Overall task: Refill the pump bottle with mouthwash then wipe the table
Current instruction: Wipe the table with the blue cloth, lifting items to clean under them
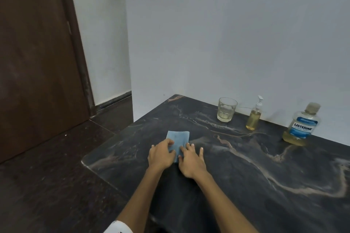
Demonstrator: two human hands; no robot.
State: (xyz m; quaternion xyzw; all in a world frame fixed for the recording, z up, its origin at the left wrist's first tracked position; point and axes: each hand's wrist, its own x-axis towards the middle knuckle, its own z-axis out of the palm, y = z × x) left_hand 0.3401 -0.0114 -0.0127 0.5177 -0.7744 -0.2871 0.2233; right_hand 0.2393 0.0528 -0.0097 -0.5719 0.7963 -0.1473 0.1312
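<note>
My left hand [160,154] curls its grip onto the blue cloth [177,140]; my right hand [191,161] presses it flat-fingered against the dark worktop [246,176]. Well apart by the wall, the pump bottle [253,117] stands capped, mouthwash bottle [301,126] beside it. Refilling looks done; wiping is left.

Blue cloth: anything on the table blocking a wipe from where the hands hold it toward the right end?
Nothing visible in that stretch. Both hands, left hand and right hand, rest on the blue cloth. The glass, pump bottle and mouthwash bottle stand along the back wall, bordering only the table's far edge.
</note>
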